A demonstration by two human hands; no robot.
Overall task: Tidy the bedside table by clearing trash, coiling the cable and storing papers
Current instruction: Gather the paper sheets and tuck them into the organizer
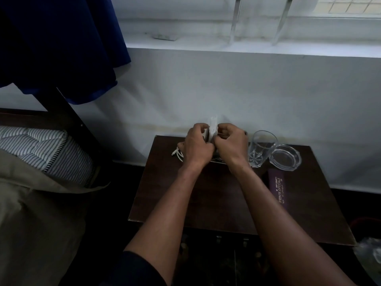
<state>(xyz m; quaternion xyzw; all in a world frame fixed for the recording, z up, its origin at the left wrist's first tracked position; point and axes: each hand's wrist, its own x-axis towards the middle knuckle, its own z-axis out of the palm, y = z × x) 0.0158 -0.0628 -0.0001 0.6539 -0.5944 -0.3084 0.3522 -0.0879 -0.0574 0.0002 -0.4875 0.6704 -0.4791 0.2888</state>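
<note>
Both hands meet at the far edge of the dark wooden bedside table (216, 199). My left hand (195, 145) and my right hand (231, 144) pinch a stack of white papers (213, 124) held upright between them, its top sticking up above the fingers. A white cable (177, 153) lies in loops on the table just left of my left hand, partly hidden under it. Something dark lies on the table beneath my hands; I cannot tell what it is.
A clear drinking glass (260, 149) and a glass ashtray (285, 157) stand at the back right. A purple spectacle case (278, 190) lies in front of them. A bed with a striped mattress (41, 151) is at the left. A clear bag (369, 252) sits at the lower right.
</note>
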